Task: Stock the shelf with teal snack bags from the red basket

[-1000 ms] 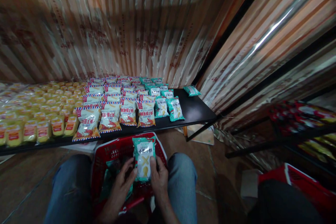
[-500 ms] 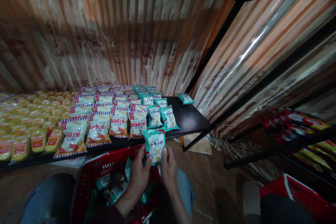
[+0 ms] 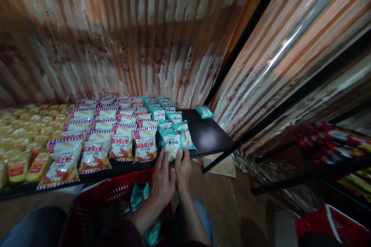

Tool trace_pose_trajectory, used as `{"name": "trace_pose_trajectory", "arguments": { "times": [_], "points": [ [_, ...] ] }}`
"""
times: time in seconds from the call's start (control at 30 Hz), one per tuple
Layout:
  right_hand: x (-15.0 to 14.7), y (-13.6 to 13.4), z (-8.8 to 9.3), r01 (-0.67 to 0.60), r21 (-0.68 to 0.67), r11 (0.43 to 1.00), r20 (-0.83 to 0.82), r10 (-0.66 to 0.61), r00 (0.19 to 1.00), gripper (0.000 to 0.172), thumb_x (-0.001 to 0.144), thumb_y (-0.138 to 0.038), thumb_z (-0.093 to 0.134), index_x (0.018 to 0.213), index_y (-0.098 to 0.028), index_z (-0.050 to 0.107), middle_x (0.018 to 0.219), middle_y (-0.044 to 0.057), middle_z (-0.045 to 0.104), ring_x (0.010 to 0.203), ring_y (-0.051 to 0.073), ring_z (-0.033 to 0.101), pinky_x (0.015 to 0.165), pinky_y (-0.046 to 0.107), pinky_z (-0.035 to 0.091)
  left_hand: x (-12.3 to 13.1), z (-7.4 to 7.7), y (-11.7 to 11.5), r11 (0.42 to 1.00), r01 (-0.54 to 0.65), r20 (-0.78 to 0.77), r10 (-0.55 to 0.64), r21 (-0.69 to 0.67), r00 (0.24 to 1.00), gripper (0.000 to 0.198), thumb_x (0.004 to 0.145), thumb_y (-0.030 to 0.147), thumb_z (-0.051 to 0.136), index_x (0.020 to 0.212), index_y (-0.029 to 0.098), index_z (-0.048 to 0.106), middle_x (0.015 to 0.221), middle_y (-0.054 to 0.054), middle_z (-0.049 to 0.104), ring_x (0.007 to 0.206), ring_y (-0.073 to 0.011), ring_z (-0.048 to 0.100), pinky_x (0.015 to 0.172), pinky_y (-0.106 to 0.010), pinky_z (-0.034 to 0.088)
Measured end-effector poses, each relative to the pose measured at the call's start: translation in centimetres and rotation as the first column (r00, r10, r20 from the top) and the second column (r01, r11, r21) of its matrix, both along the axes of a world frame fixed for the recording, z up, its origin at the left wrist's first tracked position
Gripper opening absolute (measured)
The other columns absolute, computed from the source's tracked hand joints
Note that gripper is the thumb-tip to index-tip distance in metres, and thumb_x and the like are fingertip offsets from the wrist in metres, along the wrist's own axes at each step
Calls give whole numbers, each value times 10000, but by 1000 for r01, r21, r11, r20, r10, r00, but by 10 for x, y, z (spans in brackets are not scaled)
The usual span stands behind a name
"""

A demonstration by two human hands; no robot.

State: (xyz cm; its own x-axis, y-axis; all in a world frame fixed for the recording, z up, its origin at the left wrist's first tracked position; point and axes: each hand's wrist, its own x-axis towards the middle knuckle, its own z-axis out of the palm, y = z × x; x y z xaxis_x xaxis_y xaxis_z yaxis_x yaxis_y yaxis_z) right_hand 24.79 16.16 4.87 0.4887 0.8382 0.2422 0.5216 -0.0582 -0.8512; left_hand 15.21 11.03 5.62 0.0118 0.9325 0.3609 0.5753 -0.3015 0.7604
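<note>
Yellow cakes in clear plastic wrappers stand in close rows at the far left of a flat black shelf. Next come plump cream-and-orange bags with striped edges, four across the front row. Below the shelf, a red plastic basket with slotted walls sits between the person's knees, with shiny teal bags inside. The left hand reaches over it, loosely open, fingers nearly straight against the lower left of a teal-and-white pillow-shaped bag, its thumb clear. That bag leans upright at the shelf's front edge, just right of the striped row and before other teal-and-white bags. The right hand has its fingers slightly bent at the bag's lower right; whether it pinches the plastic cannot be told. Farther right, one separate teal bag lies near the back of the shelf. Red-and-black packets fill a dark rack at the far right.
</note>
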Motion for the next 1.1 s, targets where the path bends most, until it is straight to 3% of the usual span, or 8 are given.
{"name": "trace_pose_trajectory", "arguments": {
  "times": [0.17,0.33,0.47,0.6,0.73,0.87,1.1],
  "points": [
    [-1,8,1,1,59,998,13,-2,1000,582,871,-592,293,1079,-132,582,1013,168,675,938,273,626,803,376,458,0,-7,3,990,-18,-165,41,138,985,497,877,150,373,1371,113,410,1503,-186,301,1379,-262,321,1079,-443,382],
    [-1,11,-3,-6,48,999,-10,6,1000,605,867,-608,294,1080,-121,583,1001,177,673,933,280,623,809,389,459,3,-4,5,954,-13,-277,100,298,956,476,864,83,374,1331,131,451,1508,-178,285,1390,-286,283,1047,-481,412],
    [0,12,-14,-32,74,997,-8,33,999,576,878,-592,312,1091,-128,581,1001,161,673,927,261,619,816,380,461,3,0,13,925,-19,-383,176,379,907,418,882,93,404,1288,141,492,1481,-171,352,1408,-283,239,1021,-479,431],
    [1,14,-18,-29,173,984,87,14,996,554,901,-567,306,1056,-125,603,975,152,662,923,250,593,852,397,448,-1,1,27,901,56,-501,187,430,845,436,894,125,422,1327,150,463,1481,-128,375,1432,-252,175,1059,-458,386],
    [2,14,-15,-59,279,959,232,-7,973,485,930,-503,327,1030,-139,632,986,138,635,949,237,550,876,409,429,-6,-3,42,860,141,-546,178,491,818,432,901,171,433,1327,106,462,1483,-153,363,1430,-269,176,1114,-463,310],
    [3,13,-13,-28,339,940,288,-75,955,426,940,-444,364,1065,-151,646,1096,151,589,1051,241,513,917,430,405,-8,-9,53,836,204,-572,153,510,806,408,902,153,418,1301,96,483,1468,-160,385,1425,-274,189,1110,-452,320],
    [17,18,-8,68,383,921,295,-191,936,434,939,-437,362,1205,-162,566,1293,176,505,1209,271,444,977,475,358,-3,-11,54,834,170,-545,176,525,820,381,892,167,459,1269,134,507,1511,-147,308,1434,-272,158,1110,-453,306]
  ]
}}
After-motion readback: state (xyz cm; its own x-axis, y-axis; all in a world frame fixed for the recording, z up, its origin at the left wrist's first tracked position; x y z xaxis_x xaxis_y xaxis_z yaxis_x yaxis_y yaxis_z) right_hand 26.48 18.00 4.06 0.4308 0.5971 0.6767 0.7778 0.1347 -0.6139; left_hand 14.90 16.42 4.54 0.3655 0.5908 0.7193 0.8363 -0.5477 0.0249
